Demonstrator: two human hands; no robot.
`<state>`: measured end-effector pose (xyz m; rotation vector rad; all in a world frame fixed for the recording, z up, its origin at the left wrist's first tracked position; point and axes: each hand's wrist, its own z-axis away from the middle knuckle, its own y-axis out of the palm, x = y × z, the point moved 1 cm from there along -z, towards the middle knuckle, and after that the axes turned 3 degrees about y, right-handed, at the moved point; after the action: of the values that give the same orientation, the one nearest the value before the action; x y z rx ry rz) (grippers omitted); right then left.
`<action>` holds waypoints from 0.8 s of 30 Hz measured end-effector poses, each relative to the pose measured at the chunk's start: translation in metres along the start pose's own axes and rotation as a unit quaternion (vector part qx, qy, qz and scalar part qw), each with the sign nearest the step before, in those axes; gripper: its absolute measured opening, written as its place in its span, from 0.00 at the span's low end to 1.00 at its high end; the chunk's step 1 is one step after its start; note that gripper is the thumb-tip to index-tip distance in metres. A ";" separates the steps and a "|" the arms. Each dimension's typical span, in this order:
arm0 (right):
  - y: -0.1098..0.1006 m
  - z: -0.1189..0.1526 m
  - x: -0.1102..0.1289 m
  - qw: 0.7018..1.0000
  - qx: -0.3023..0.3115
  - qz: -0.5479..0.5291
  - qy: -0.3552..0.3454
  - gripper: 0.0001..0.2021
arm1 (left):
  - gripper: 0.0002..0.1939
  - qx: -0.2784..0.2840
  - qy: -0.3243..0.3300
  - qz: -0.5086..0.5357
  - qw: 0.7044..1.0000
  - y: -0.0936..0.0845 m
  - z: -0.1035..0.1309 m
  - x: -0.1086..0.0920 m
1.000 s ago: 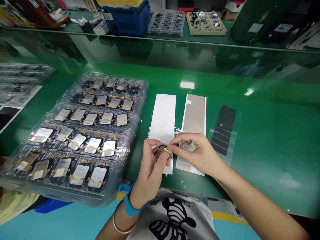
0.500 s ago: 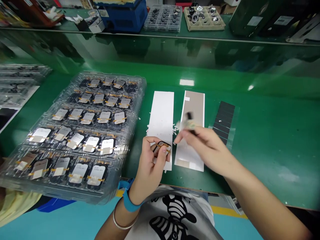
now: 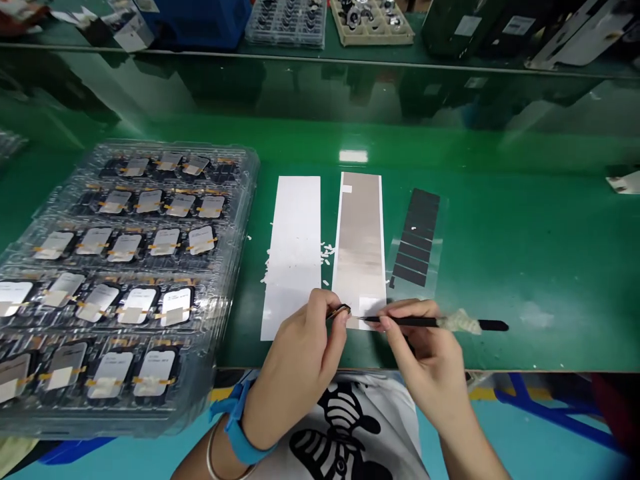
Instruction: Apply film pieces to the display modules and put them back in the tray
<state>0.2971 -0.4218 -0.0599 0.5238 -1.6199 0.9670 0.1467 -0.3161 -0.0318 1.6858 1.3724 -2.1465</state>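
My left hand, with a blue strap at its wrist, pinches a small dark-edged part near the lower ends of the paper strips. That part is tilted and mostly covered by the fingers. From the right, my right hand grips a thin black tool whose pale wrapping lies behind the fingers. The tool's fine tip points left, close beside the small part; whether they touch I cannot tell. Under the hands lie a white strip and a greyish-beige sheet with white edges.
A clear plastic tray with rows of flat, taped modules fills the left. To the right lies a film with black rectangles. White scraps dot the green table. A back shelf holds a blue box and a beige compartment tray.
My right hand has moved down, and the tool now lies level with its tip near the held part. My left hand has turned the part more edge-on. The view has shifted right.
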 end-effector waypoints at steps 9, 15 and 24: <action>0.004 -0.001 0.005 0.996 -0.018 -0.092 0.015 0.02 | 0.05 -0.031 -0.004 -0.050 0.998 0.002 -0.001 0.000; 0.001 -0.012 0.018 0.957 -0.100 -0.271 -0.035 0.07 | 0.06 -0.036 -0.083 0.214 0.973 0.004 -0.007 0.003; 0.032 -0.019 0.027 0.956 -0.119 -0.256 -0.084 0.07 | 0.09 -0.029 -0.092 0.471 0.877 0.016 -0.008 -0.005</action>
<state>0.2759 -0.3845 -0.0431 0.8238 -1.6070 0.3438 0.1629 -0.3218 -0.0370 1.5729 0.3753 -1.5826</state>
